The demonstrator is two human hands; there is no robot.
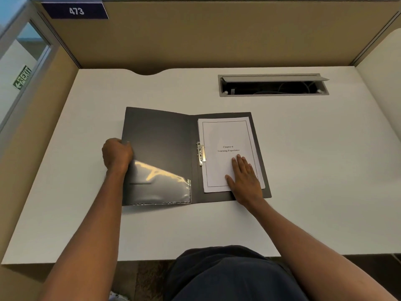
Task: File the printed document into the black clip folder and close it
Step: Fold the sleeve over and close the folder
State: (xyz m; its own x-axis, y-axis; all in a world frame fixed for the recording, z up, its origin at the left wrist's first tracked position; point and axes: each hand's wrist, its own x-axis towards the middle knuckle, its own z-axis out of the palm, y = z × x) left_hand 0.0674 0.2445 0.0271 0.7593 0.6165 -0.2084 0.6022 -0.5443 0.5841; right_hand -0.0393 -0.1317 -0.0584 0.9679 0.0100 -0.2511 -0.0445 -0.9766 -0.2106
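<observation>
Gripping the outer edge of the folder's left cover, my left hand [117, 155] has its fingers [128, 146] curled round that edge, about midway between the tabletop's [325, 170] far and near edges and toward its left side. The black clip folder [160, 140] lies open and flat near the middle of the tabletop. A clear plastic pocket [160, 187] sits in the cover's near corner. At the spine, the metal clip [201, 153] overlaps the left margin of the printed document [225, 135], which lies on the right half of the folder. I cannot tell whether the clip is fully pressed down.

My right hand [245, 181] rests flat on the document's near right part, fingers [238, 164] spread and released, holding nothing but pressing the pages down.

The risk, as I judge it: swinging the cover over while my right palm is on the pages would trap the hand or drag the sheets askew. If the clip is not latched, pages could slip free on closing.
</observation>
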